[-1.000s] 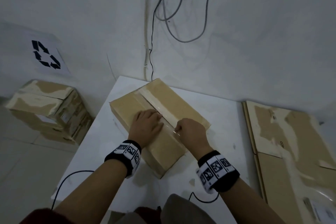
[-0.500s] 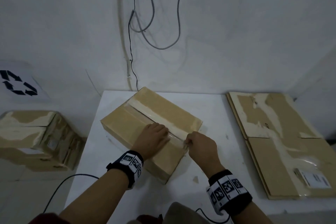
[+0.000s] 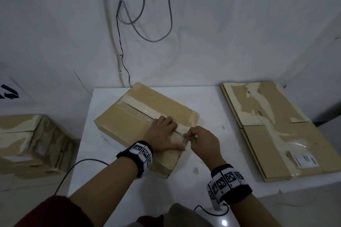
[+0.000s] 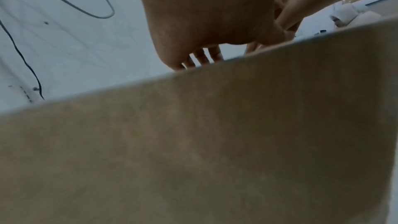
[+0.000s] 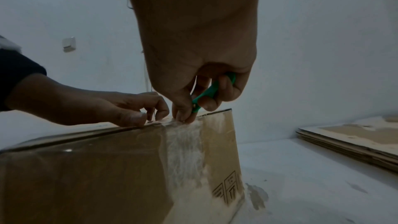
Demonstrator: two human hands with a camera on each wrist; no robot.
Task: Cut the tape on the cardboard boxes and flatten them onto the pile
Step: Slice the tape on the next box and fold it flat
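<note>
A taped cardboard box (image 3: 132, 121) lies at an angle on the white table (image 3: 212, 105). A strip of clear tape (image 3: 142, 109) runs along its top seam and down the near end (image 5: 185, 144). My left hand (image 3: 166, 132) presses on the box top beside the seam, with thumb and fingertips on the cardboard (image 5: 137, 117). My right hand (image 3: 191, 137) grips a small green cutter (image 5: 206, 93) and holds its tip at the tape on the box's near top edge. The blade itself is hidden by my fingers. In the left wrist view the box side (image 4: 215, 142) fills most of the frame.
A pile of flattened boxes (image 3: 273, 131) lies on the table's right side. More taped boxes (image 3: 27, 143) are stacked on the floor to the left. Cables (image 3: 147, 24) hang on the wall behind. A black cable (image 3: 73, 169) runs off the table's left edge.
Both hands have slid along the tape seam toward the box's near end, and the right hand now sits at the edge. My view has turned to the right, showing the flattened pile.
</note>
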